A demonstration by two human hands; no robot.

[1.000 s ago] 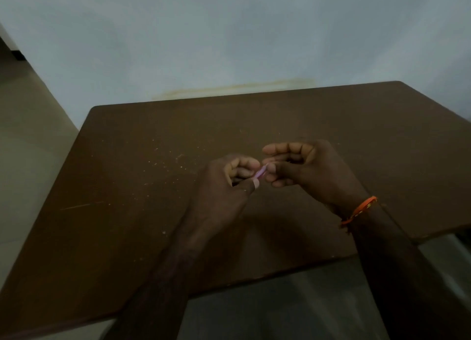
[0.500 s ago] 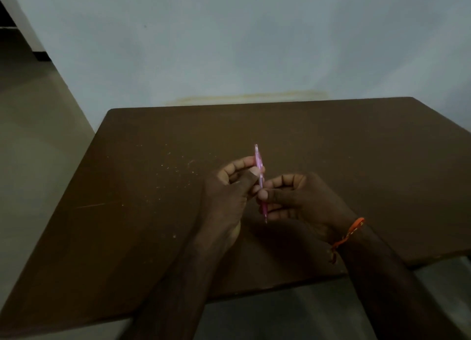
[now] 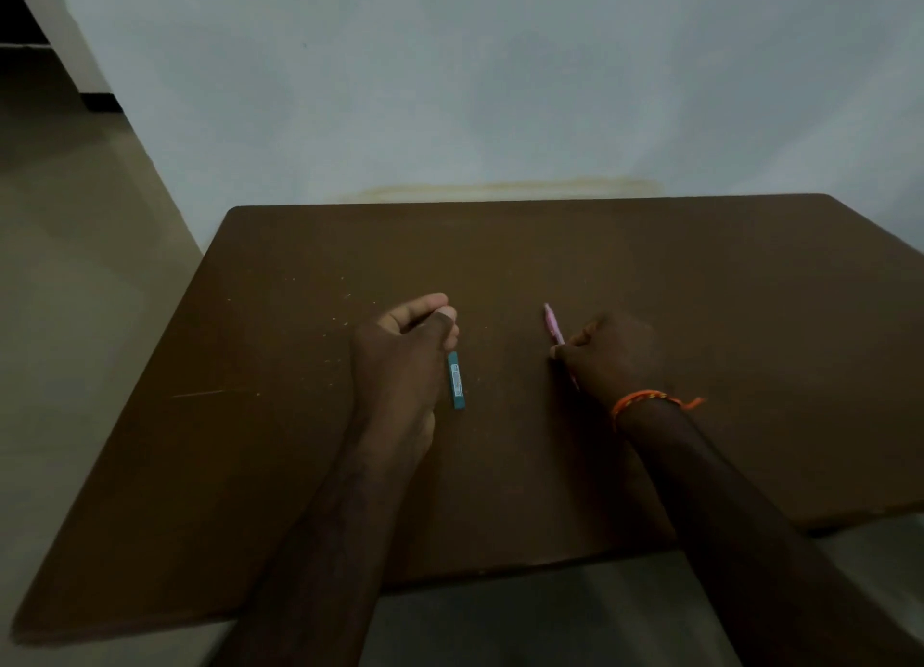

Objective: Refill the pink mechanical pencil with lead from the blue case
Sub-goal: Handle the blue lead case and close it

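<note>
Head view, pink pencil (image 3: 552, 325) in right fingers (image 3: 562, 354)

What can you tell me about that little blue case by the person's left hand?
The blue case is a slim teal-blue stick with flat sides, plastic by its look, with a pale label along its face. It points away from the person, just right of the left hand, whose thumb and fingers pinch its far end. Whether it rests on the brown table or hangs just above, I cannot tell. It looks closed.
</note>
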